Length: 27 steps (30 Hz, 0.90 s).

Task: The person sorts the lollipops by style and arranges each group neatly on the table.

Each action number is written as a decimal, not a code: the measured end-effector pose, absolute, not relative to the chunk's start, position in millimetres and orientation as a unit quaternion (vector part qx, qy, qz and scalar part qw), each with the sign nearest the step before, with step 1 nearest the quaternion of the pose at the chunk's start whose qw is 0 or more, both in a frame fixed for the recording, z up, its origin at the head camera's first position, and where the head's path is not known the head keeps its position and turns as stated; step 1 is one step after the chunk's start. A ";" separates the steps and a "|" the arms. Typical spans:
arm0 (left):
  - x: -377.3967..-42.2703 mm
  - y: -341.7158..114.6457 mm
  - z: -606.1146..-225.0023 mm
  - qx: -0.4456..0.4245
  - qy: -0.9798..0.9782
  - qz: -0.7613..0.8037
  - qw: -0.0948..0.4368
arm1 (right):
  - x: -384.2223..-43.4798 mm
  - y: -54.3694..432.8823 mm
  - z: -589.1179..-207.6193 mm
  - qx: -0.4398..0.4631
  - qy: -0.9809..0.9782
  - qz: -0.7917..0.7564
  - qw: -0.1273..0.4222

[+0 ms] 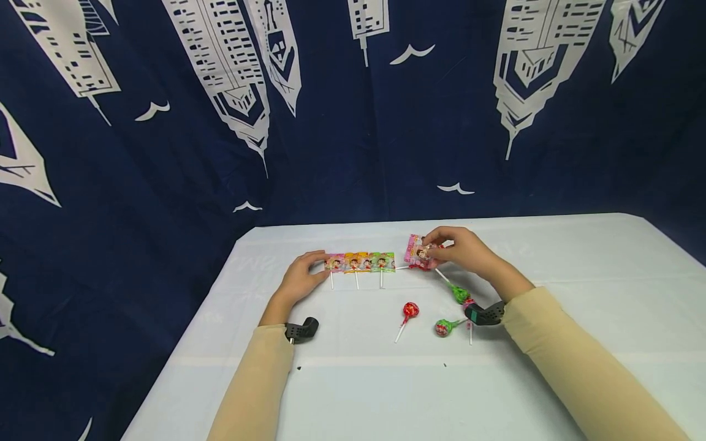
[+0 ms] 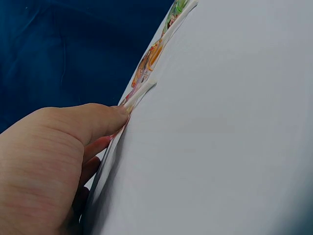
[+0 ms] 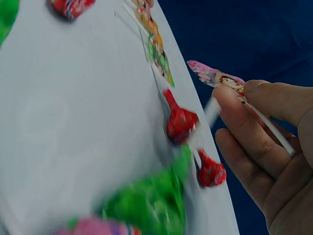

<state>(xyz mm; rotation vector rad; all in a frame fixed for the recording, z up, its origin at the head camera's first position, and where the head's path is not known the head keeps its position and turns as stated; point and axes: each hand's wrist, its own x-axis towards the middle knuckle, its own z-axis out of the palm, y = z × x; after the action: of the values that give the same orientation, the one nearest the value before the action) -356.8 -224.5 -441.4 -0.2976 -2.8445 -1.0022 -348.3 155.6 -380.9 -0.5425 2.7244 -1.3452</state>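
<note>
Pink-wrapped, probably light and slick, best held by stick (image 3: 269, 127): pinching lollipop (image 1: 415, 250) with right hand (image 1: 466, 248); leftward of that grip, pinching end of lollipop row (image 1: 360, 262) with left hand (image 1: 300, 278).

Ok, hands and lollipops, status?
Left hand holding flat pink-wrapped lollipop. Right hand pinching second flat pink lollipop. Round red-wrapped lollipop near right hand, possibly obstructing.

Left hand (image 2: 51, 156) apparently pinches a pinkish wrapper (image 2: 132, 93).

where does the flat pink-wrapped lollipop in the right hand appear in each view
Head: flat pink-wrapped lollipop, just right of centre.
Left wrist: not in it.
Right wrist: right of centre, upper half.
Shared landmark: flat orange-wrapped lollipop.
</note>
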 end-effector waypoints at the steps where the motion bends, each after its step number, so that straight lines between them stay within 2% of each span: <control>1: -356.9 -224.5 -441.5 -0.098 -0.937 -0.331 0.056 | -348.7 152.7 -380.7 -0.175 0.884 -0.433 0.023; 14: -356.9 -225.1 -442.0 -0.104 -0.937 -0.329 0.058 | -350.8 109.9 -387.0 -0.154 0.908 -0.387 -0.047; 27: -356.4 -225.0 -440.8 -0.107 -0.935 -0.333 0.059 | -346.2 101.3 -394.9 -0.166 0.933 -0.312 -0.064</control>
<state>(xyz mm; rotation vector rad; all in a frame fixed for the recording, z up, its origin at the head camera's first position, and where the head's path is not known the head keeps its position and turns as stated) -356.4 -225.0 -440.8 -0.3237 -2.8324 -1.0073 -346.2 101.3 -394.9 -0.5450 3.0576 -1.0205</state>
